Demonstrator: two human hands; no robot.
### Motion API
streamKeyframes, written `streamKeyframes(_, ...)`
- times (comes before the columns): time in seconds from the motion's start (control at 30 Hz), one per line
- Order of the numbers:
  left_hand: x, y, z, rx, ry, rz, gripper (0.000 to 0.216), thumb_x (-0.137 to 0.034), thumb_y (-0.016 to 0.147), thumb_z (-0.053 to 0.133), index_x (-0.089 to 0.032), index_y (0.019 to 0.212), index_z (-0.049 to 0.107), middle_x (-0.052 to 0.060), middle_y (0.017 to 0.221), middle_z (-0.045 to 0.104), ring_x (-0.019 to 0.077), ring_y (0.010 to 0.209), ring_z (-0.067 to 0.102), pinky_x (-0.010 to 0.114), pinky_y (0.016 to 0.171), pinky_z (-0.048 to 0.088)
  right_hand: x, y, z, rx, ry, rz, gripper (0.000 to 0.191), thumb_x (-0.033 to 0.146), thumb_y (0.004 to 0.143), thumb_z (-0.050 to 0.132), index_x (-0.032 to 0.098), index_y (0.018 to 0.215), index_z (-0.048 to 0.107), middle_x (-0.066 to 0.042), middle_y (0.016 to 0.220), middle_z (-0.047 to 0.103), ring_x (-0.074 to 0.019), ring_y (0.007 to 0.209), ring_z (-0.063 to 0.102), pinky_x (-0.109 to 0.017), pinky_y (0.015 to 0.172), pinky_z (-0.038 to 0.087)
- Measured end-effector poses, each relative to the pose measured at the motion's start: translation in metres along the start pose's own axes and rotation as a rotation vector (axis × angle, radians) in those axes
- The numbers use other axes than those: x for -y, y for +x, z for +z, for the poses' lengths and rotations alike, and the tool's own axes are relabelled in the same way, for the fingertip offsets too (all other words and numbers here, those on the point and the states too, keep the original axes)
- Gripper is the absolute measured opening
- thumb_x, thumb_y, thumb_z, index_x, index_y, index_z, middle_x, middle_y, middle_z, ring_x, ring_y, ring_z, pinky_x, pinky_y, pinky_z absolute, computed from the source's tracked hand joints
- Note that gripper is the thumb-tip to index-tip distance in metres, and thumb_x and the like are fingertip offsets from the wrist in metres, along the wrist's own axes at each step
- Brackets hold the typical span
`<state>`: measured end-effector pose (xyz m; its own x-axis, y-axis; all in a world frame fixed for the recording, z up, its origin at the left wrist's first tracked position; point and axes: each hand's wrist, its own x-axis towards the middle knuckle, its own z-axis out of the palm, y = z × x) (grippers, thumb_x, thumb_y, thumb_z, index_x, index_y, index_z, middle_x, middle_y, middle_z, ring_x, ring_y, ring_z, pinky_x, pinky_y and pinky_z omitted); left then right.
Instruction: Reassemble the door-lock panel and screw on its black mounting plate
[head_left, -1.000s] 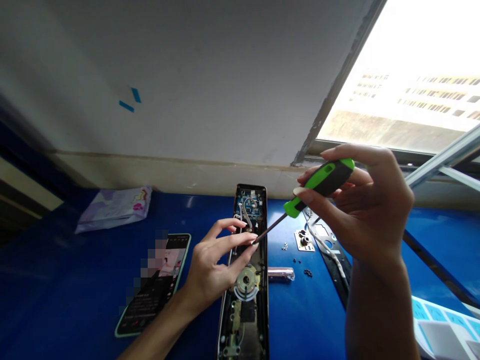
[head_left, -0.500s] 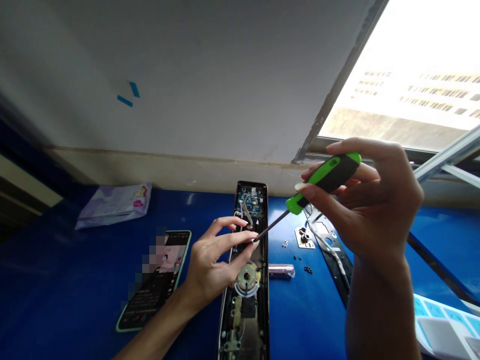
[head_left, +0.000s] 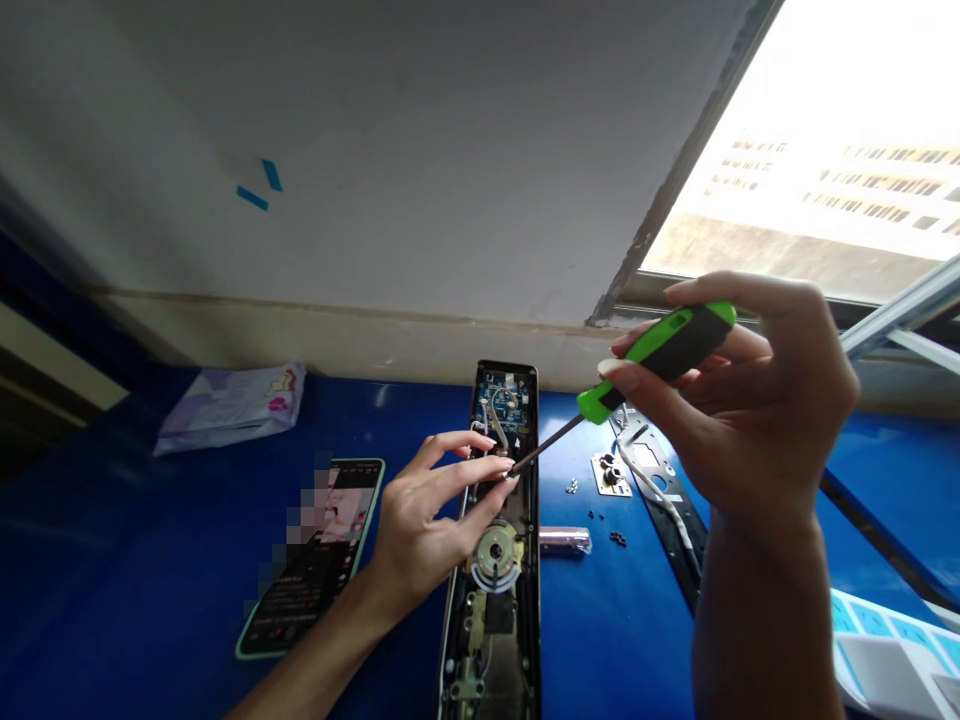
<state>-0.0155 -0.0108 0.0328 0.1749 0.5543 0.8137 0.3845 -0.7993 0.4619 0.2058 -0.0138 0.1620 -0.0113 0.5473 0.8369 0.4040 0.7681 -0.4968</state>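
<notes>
Two hands meet over the long dark housing [head_left: 534,600], which lies open in the lower centre of the frame on the blue counter [head_left: 615,650]. Your right hand [head_left: 772,400], right of centre, is curled around the green-and-black handle of the screwdriver [head_left: 667,352], gripping it with the fingertips and thumb. Its shaft slants down and left. Your left hand [head_left: 427,520] has thumb and finger pinched together at the shaft's tip, its other fingers loosely bent over the housing; whether a screw sits in that pinch is too small to tell.

Anything tiny in those fingertips could drop into the housing if the pinch loosens, and I judge it would be hard to spot among the dark parts. With the shaft slanted like this, a hard push might make the tip skid, towards the thin wires [head_left: 501,435] or the circuit board [head_left: 495,390] just above your fingers, or into your own fingertip. A sweep of your right forearm could scatter the silver bits [head_left: 572,486] and black bits [head_left: 617,538] lying loose right of centre, or snag the white cable [head_left: 660,492] on the black panel [head_left: 688,545].
</notes>
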Motion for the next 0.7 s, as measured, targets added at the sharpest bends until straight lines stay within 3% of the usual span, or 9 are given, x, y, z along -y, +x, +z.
streamKeyframes(0.37,-0.002,-0.002,0.000,-0.007,0.041,0.022,0.017,-0.011,0.092,0.079,-0.021,0.106,0.079,0.003,0.105,0.079,0.0150,0.093,0.077,0.026,0.085,0.064,0.002,0.000,0.003,-0.002,-0.018,0.020,0.043,0.018,0.077,0.094,0.028,0.111,0.069,0.004,0.087,0.074,-0.0179,0.079,0.079,-0.029,0.062,0.070)
streamKeyframes(0.53,-0.002,-0.002,-0.001,-0.017,0.096,0.030,0.017,-0.011,0.093,0.078,-0.022,0.106,0.078,0.003,0.104,0.080,0.0153,0.091,0.077,0.027,0.084,0.064,0.004,-0.002,0.010,-0.059,-0.051,0.124,0.046,0.021,0.075,0.096,0.028,0.112,0.069,0.004,0.084,0.076,-0.0200,0.080,0.081,-0.028,0.058,0.070)
streamKeyframes(0.7,-0.001,-0.002,0.001,0.002,0.114,0.055,0.019,-0.010,0.092,0.078,-0.020,0.108,0.077,0.006,0.105,0.080,0.0176,0.096,0.077,0.031,0.087,0.063,0.003,-0.003,0.009,0.013,-0.003,0.218,0.042,0.021,0.085,0.087,0.023,0.123,0.070,-0.001,0.091,0.082,-0.0199,0.077,0.082,-0.029,0.058,0.070)
